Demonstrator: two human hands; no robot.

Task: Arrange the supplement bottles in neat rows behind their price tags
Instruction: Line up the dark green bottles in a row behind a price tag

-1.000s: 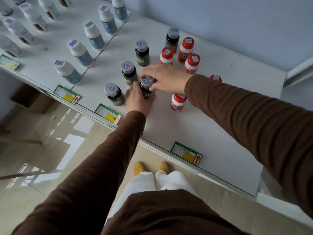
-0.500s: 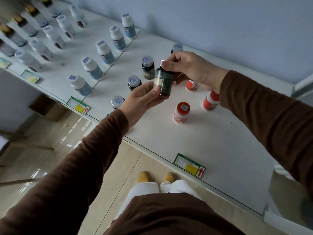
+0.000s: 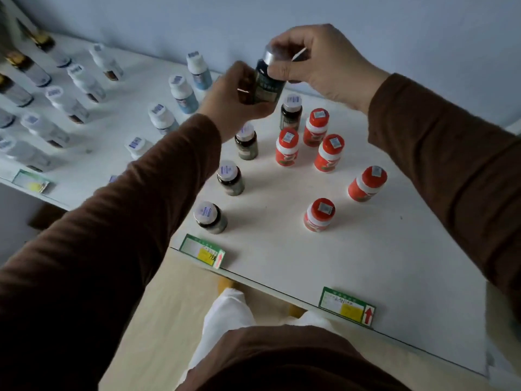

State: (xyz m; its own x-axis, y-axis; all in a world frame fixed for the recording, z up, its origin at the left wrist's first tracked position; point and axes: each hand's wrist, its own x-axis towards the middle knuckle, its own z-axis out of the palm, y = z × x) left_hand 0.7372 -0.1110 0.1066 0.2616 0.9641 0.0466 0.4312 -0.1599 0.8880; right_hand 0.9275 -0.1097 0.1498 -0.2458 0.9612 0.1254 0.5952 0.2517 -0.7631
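Bottles stand in loose lines on the white shelf [image 3: 282, 249] in front of you, behind the price tags along its front edge: one green-and-yellow tag [image 3: 202, 251] sits nearest on the left, another tag [image 3: 347, 305] with a red arrow farther right. Behind the left tag, four dark bottles with silver caps run back in a diagonal line, the closest one [image 3: 210, 218] just behind the tag. To their right, five red-capped bottles [image 3: 319, 215] stand unevenly, two apart at the front and three clustered farther back. Above the shelf, your left hand [image 3: 234, 101] wraps around the body of a dark bottle [image 3: 266, 86] held in the air, tilted, while your right hand [image 3: 318, 66] pinches its silver cap from above. Beyond your left arm, rows of white-capped bottles [image 3: 183, 91] stretch toward the blue wall [image 3: 394, 29], blurred at the far left.
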